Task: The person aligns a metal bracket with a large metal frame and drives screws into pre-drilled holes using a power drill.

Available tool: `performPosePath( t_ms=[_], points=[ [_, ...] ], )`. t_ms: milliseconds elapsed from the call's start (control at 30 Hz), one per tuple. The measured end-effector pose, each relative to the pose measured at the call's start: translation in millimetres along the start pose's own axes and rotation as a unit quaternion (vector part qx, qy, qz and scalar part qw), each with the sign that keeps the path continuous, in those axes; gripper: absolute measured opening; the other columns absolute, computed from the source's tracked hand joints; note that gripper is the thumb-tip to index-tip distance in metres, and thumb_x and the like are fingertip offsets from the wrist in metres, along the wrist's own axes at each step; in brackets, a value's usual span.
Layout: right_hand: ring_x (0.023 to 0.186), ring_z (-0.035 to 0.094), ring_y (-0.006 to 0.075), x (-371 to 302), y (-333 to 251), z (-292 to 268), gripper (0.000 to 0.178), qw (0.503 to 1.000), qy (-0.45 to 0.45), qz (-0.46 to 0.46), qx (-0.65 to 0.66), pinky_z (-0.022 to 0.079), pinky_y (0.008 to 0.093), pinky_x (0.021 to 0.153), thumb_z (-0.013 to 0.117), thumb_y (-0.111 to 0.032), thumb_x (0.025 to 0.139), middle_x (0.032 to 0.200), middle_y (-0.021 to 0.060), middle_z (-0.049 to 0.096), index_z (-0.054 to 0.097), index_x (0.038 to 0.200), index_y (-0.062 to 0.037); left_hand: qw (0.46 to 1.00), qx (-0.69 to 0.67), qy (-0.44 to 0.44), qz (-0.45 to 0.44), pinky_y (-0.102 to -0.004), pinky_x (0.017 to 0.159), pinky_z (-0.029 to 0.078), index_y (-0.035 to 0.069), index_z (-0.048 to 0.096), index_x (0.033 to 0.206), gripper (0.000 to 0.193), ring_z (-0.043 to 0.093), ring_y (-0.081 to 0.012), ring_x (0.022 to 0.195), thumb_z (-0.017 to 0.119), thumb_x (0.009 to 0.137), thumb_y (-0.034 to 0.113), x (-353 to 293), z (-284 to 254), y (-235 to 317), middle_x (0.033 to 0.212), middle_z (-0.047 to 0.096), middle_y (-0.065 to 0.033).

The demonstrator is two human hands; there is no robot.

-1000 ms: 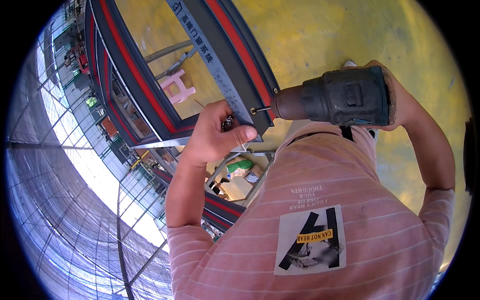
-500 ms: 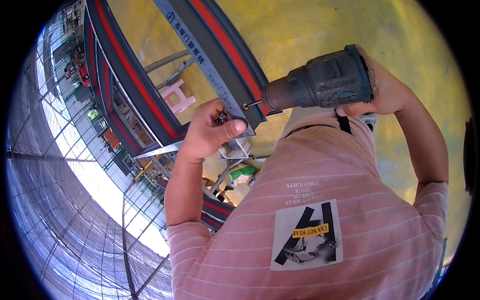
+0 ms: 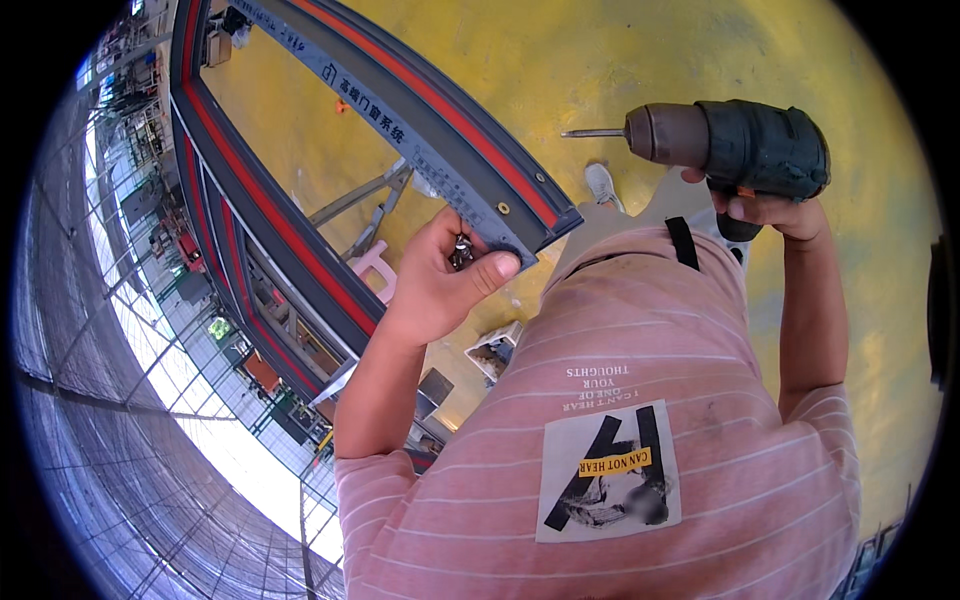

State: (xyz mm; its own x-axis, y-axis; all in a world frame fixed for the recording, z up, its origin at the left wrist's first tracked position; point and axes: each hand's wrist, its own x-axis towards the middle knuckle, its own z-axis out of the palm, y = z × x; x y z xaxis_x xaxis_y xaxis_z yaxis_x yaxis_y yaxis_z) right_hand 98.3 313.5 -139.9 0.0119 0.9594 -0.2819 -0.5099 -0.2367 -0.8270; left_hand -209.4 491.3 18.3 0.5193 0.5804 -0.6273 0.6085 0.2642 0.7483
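Observation:
My right hand [image 3: 775, 212] is wrapped round the handle of a dark cordless drill [image 3: 755, 145]. Its long bit [image 3: 592, 133] points left, apart from the grey metal window frame [image 3: 455, 155] with red strips. At the frame's near end my left hand [image 3: 440, 275] is curled closed round several small shiny screws [image 3: 462, 252], its thumb resting along the frame's lower edge. A brass-coloured screw head [image 3: 503, 208] sits in the grey face just above that thumb. Another small round fitting [image 3: 540, 178] shows nearer the outer edge.
More red-striped frame members [image 3: 262, 215] stretch away on the left. Below them are a metal support leg [image 3: 375, 205], a pink plastic stool [image 3: 376, 272] and a white box [image 3: 494, 352]. My shoe [image 3: 600, 184] stands on the yellow floor [image 3: 700, 50].
My right hand has drawn the drill back to the right, so its bit has left the screw on the frame. My left hand stays at the frame's end with the screws.

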Motion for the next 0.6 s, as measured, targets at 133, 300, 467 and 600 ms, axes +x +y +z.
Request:
performPosePath(
  t_ms=[133, 300, 467, 600],
  points=[
    [0.075, 0.061, 0.0145, -49, 68, 53, 0.037, 0.979, 0.091, -0.135, -0.118, 0.051, 0.0294, 0.069, 0.075, -0.015, 0.074, 0.09, 0.0065, 0.068, 0.065, 0.107, -0.0001, 0.999, -0.039, 0.014, 0.01, -0.0211, 0.074, 0.044, 0.005, 0.055, 0.094, 0.028, 0.052, -0.0052, 0.082, 0.076, 0.087, 0.021, 4, 5, 4, 0.09, 0.059, 0.0009],
    [0.08, 0.062, 0.0166, -76, 115, 152, 0.039, 0.966, 0.21, -0.128, -0.079, 0.051, 0.0308, 0.076, 0.073, -0.016, 0.076, 0.09, 0.0056, 0.067, 0.065, 0.112, -0.0023, 0.998, -0.05, 0.005, 0.03, -0.0241, 0.065, 0.053, 0.003, 0.055, 0.093, 0.029, 0.063, -0.0096, 0.07, 0.077, 0.086, 0.02, 11, 3, 7, 0.086, 0.066, -0.0075],
    [0.105, 0.064, 0.0255, -77, 182, 215, 0.035, 0.915, 0.269, -0.272, -0.133, 0.048, 0.0386, 0.095, 0.082, -0.01, 0.069, 0.11, 0.0057, 0.07, 0.074, 0.104, -0.0118, 0.996, -0.029, -0.042, 0.072, -0.0265, 0.074, 0.053, 0.004, 0.059, 0.095, 0.02, 0.064, -0.0127, 0.077, 0.072, 0.09, 0.018, 12, -7, -3, 0.091, 0.068, -0.0069],
    [0.1, 0.066, 0.0278, -54, 187, 250, 0.038, 0.877, 0.33, -0.306, -0.166, 0.049, 0.0383, 0.092, 0.083, -0.012, 0.067, 0.107, 0.0075, 0.071, 0.073, 0.103, -0.0104, 0.993, -0.057, -0.052, 0.085, -0.0281, 0.071, 0.056, 0.002, 0.059, 0.094, 0.019, 0.066, -0.0143, 0.075, 0.071, 0.09, 0.017, 12, -4, 2, 0.088, 0.067, -0.0074]
  ],
)
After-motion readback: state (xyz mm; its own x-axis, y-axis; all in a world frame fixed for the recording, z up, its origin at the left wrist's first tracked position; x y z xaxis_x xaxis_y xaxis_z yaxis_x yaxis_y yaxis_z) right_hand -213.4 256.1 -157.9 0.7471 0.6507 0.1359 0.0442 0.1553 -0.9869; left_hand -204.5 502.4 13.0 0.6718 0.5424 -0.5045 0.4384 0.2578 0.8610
